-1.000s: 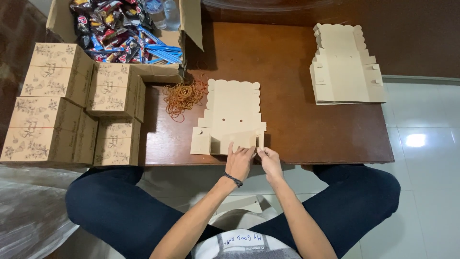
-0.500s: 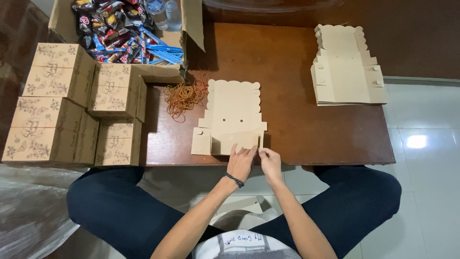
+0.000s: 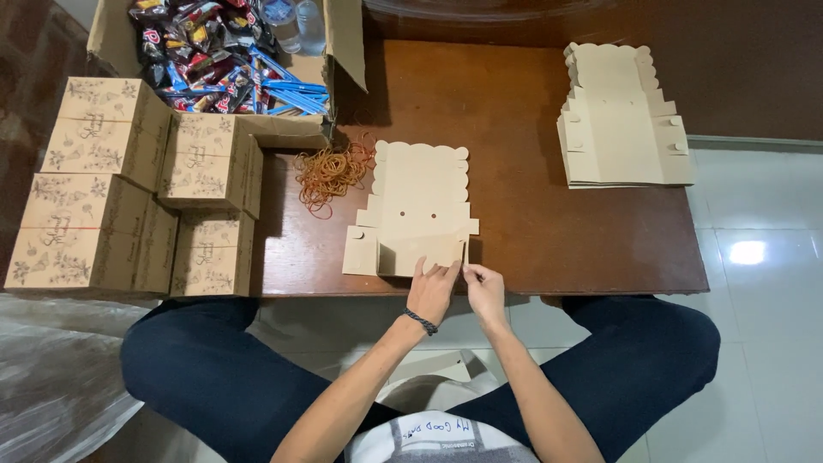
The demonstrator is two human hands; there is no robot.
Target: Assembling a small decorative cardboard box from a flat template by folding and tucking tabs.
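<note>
**Box fold just started, near flap being raised**

Table (image 3: 549, 103) was dark wood, with the person seated cross-legged at its near edge. Off the table's left edge stood five finished printed boxes (image 3: 129, 184), stacked and closed, so a good part of the work looked done. At the far left corner sat an open carton of snack packets (image 3: 219, 47). A stack of unfolded blanks (image 3: 619, 120) lay by the right edge, so plenty looked left to fold. A pile of rubber bands (image 3: 330, 170) lay left of centre. The flat box blank (image 3: 420, 210) lay at the middle of the near edge, scalloped end away, mostly flat; only its near flap was lifted, early in the fold by my read.

Left hand (image 3: 433, 291), wrist banded, pressed fingers against the flap's near face, grip flat and unclenched. Right hand (image 3: 484, 290) pinched the flap's right corner, grip closed on the blank. Both forearms reached forward between the knees.
</note>
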